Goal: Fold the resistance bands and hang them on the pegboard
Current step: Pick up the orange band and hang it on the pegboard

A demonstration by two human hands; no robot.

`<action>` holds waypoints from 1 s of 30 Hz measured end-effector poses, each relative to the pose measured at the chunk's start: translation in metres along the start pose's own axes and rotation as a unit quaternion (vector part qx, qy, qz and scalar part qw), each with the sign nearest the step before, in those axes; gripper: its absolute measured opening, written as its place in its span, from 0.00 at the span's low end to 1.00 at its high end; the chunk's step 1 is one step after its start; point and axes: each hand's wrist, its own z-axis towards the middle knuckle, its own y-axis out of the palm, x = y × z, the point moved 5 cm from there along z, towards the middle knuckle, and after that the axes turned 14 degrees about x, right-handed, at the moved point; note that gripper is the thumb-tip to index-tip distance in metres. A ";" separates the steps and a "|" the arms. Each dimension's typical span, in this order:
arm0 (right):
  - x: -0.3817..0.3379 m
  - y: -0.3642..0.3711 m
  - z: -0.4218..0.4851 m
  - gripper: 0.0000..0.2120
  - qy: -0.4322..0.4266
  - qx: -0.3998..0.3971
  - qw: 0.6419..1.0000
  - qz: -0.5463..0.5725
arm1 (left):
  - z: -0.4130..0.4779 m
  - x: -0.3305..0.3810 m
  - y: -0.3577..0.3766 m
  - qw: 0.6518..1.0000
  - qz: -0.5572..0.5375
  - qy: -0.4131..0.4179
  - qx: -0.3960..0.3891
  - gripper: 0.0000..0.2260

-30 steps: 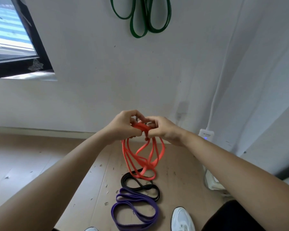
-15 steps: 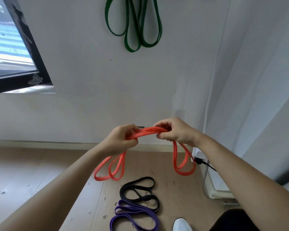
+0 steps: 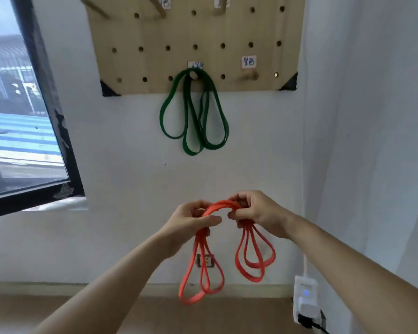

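A folded orange resistance band [image 3: 255,259] is held up in front of the wall. My left hand [image 3: 191,221] grips its left part and my right hand [image 3: 258,213] grips its right part, with a short arch of band between them. Loops hang down below each hand. Above, a wooden pegboard [image 3: 155,32] is fixed to the wall. A folded green band [image 3: 193,114] hangs from one of its lower pegs. To the right of that, a bare wooden peg [image 3: 250,74] sticks out under a small label.
A dark-framed window [image 3: 46,104] fills the left side. A wall socket [image 3: 204,260] sits behind the hanging orange loops. A white plug-in device [image 3: 304,300] with a blue light and a black cable stands at the lower right by the wall corner.
The view has tilted up: the pegboard has come into sight and the black and purple bands on the floor have left it. Both hands have lifted the orange band and hold it slightly closer together.
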 end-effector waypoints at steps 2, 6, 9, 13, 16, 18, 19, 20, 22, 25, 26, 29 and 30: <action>-0.027 -0.009 0.018 0.09 -0.016 0.005 1.000 0.008 | 0.018 0.029 -0.008 1.000 -0.011 0.015 0.006 0.14; -0.089 -0.023 0.059 0.09 -0.054 0.021 0.998 0.036 | 0.052 0.090 -0.035 0.998 -0.031 0.044 0.037 0.14; -0.141 -0.028 0.091 0.13 -0.074 0.017 0.992 0.099 | 0.072 0.138 -0.061 0.996 -0.054 0.068 0.033 0.14; -0.209 -0.025 0.125 0.15 -0.092 -0.042 0.983 0.154 | 0.090 0.194 -0.102 0.992 -0.053 0.112 0.018 0.20; -0.251 -0.019 0.150 0.14 -0.115 -0.049 0.974 0.190 | 0.102 0.225 -0.133 0.990 -0.016 0.137 0.025 0.24; -0.273 -0.015 0.167 0.09 -0.131 -0.020 0.972 0.193 | 0.112 0.240 -0.151 0.989 -0.011 0.139 0.046 0.26; -0.282 -0.013 0.175 0.07 -0.136 0.000 0.971 0.197 | 0.118 0.248 -0.157 0.988 -0.021 0.140 0.056 0.26; -0.291 -0.010 0.182 0.06 -0.140 0.017 0.968 0.206 | 0.123 0.256 -0.163 0.987 -0.033 0.143 0.067 0.25; -0.307 -0.005 0.194 0.05 -0.154 0.036 0.959 0.236 | 0.133 0.272 -0.172 0.982 -0.059 0.153 0.097 0.21; -0.330 -0.001 0.209 0.07 -0.173 0.044 0.948 0.262 | 0.150 0.297 -0.185 0.970 -0.085 0.181 0.140 0.17; -0.338 -0.002 0.214 0.08 -0.179 0.046 0.948 0.259 | 0.155 0.306 -0.190 0.966 -0.088 0.191 0.150 0.16; -0.358 -0.006 0.227 0.11 -0.202 0.044 0.947 0.246 | 0.170 0.331 -0.203 0.956 -0.095 0.218 0.174 0.15; -0.364 -0.007 0.229 0.13 -0.207 0.046 0.946 0.245 | 0.174 0.339 -0.206 0.951 -0.103 0.225 0.185 0.14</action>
